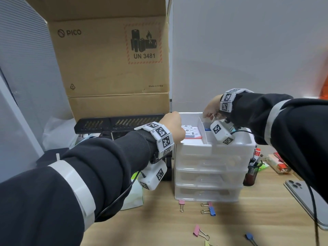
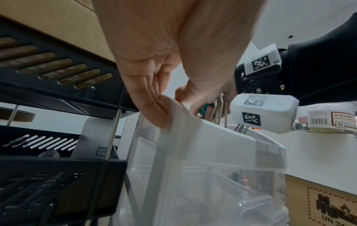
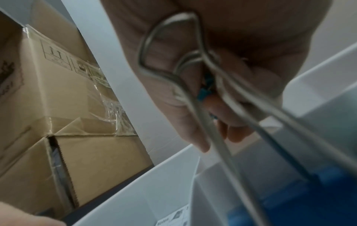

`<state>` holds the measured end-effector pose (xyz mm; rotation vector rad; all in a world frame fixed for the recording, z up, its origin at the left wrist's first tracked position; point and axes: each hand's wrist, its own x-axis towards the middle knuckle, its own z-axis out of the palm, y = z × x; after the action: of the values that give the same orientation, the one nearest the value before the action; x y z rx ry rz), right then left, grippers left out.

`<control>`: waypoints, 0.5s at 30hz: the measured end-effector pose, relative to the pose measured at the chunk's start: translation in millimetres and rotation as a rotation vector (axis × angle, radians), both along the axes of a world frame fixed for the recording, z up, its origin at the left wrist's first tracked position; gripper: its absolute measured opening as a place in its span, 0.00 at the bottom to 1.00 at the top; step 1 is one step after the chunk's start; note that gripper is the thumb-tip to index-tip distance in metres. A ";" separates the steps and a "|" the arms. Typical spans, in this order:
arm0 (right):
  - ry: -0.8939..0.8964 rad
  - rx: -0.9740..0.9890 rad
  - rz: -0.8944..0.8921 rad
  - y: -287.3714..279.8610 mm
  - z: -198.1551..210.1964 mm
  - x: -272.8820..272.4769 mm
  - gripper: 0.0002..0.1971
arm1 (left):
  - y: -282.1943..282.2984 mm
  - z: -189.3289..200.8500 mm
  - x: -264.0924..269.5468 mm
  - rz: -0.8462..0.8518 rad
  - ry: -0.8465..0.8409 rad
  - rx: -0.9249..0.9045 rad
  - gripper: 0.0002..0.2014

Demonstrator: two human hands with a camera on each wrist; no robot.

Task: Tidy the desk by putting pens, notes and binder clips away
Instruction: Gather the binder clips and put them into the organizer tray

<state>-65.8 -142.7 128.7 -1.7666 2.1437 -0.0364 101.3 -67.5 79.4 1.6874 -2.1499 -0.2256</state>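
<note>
A white drawer organizer [image 1: 213, 153] stands on the desk, and its top tray [image 2: 208, 134] is open upward. My left hand [image 1: 174, 126] grips the tray's left rim, fingers [image 2: 154, 111] hooked over it. Over the tray's right compartment, my right hand [image 1: 212, 109] pinches several binder clips [image 1: 215, 117] by their wire handles [image 3: 193, 85]. A blue clip [image 3: 289, 198] lies in that compartment below them. The left compartment holds a pad of notes [image 1: 191, 132]. More clips lie loose on the desk: pink [image 1: 182, 205], a pink and blue pair [image 1: 209, 210], pink [image 1: 198, 231] and blue [image 1: 250, 237].
A large cardboard box [image 1: 110, 59] and a black metal rack [image 1: 120, 123] stand behind and left of the organizer. Right of it are a pen cup [image 1: 253, 165] and a phone [image 1: 305, 197]. A tissue pack [image 1: 133, 197] lies at the left.
</note>
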 end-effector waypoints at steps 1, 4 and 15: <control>0.039 0.015 0.000 -1.3 -0.2 2.0 0.15 | 0.5 0.2 -0.1 0.002 -0.001 0.000 0.02; 0.128 0.040 0.029 2.2 2.0 6.7 0.17 | 0.4 -0.3 -0.5 0.005 0.003 0.007 0.02; 0.120 0.045 0.006 3.4 8.8 10.4 0.15 | 1.6 0.4 -0.9 0.009 0.021 0.019 0.02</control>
<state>-55.4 -139.2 137.5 -1.7916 2.2032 0.1216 100.4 -65.9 79.9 1.6974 -2.1305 -0.2608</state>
